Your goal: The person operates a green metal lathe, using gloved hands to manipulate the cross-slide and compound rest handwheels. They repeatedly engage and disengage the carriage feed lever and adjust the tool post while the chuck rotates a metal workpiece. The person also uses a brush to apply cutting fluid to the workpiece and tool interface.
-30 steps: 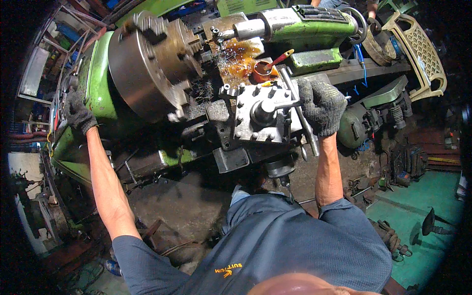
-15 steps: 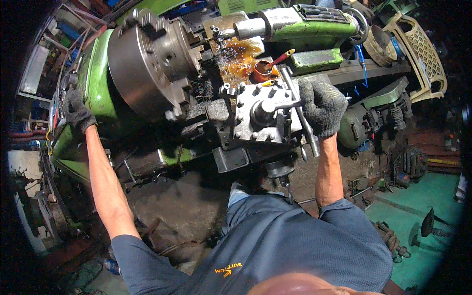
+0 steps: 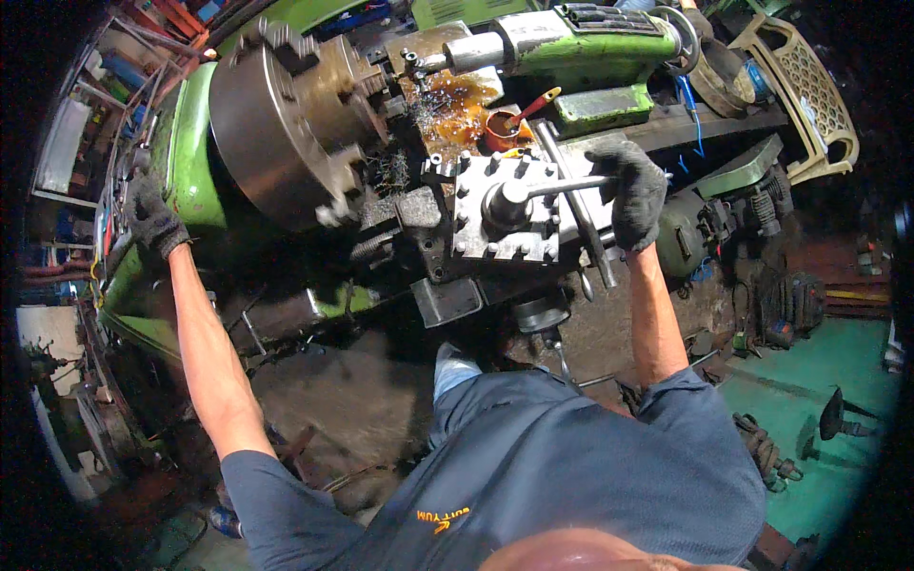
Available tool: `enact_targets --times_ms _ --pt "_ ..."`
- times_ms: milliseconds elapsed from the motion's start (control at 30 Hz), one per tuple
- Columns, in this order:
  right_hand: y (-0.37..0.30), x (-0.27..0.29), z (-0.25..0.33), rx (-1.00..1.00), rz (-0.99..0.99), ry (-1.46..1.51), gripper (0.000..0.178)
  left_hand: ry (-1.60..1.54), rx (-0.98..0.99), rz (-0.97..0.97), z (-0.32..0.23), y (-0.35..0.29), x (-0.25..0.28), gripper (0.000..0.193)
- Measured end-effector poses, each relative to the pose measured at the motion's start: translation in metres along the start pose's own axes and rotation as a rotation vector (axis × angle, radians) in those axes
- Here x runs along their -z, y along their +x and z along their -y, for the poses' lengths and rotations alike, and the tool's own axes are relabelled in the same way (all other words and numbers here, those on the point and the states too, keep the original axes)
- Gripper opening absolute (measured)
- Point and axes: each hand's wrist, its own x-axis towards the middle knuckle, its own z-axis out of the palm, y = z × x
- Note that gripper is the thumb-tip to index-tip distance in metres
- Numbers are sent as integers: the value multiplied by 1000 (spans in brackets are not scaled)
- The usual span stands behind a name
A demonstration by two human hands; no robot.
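My left hand (image 3: 152,214), in a dark knitted glove, is closed at the left end of the lathe's green headstock (image 3: 193,143). What its fingers hold there I cannot make out. My right hand (image 3: 636,198), gloved too, closes around the outer end of the tool post lever (image 3: 562,185), whose tip shows past the glove. That lever rises from the middle of a square, bolt-studded tool post (image 3: 473,205). Left of the post is the big steel chuck (image 3: 262,143), its jaws smeared by motion.
Behind the tool post stand a reddish cup (image 3: 499,141) and a red-handled brush (image 3: 535,107), beside oily brown metal with chips. The green tailstock (image 3: 590,57) is at the back. A beige plastic stool (image 3: 809,100) stands far right. Crank handles hang below the post.
The chuck jaws, sharper before, are now blurred as by turning. My right hand has shifted slightly and its fingers lie looser along the lever. My left hand keeps its place.
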Motion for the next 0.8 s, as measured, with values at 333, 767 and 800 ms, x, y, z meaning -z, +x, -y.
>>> enact_targets --times_ms 333,767,800 --pt "6 27 -123 -326 42 -514 26 57 4 130 -101 -19 -18 41" --pt "-11 13 -143 -160 134 -954 33 -83 914 309 -264 -306 92 35" --pt "-8 7 -135 -291 156 -956 31 -249 1004 183 -256 -353 97 29"
